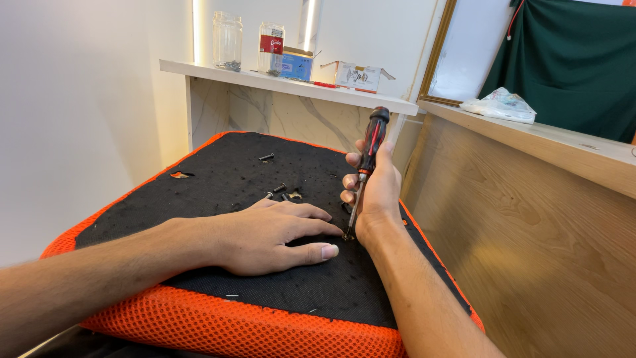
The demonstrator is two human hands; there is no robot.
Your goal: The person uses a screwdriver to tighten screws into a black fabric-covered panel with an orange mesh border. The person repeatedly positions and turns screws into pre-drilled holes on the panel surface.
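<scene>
While my right hand [379,192] grips the screwdriver [366,166] upright, tip on the cushion [199,199], my left hand [271,235] presses flat, fingers spread; shelf jars [227,41] hold something dark I can't identify.

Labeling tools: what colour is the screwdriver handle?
Black with red stripes; screwdriver shows in the head view, held in the right hand.

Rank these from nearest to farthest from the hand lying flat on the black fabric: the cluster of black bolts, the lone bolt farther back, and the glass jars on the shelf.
From the left hand:
1. Cluster of black bolts, just beyond the fingers.
2. Lone bolt, farther back on the black fabric.
3. Glass jars, up on the white shelf behind.
</scene>
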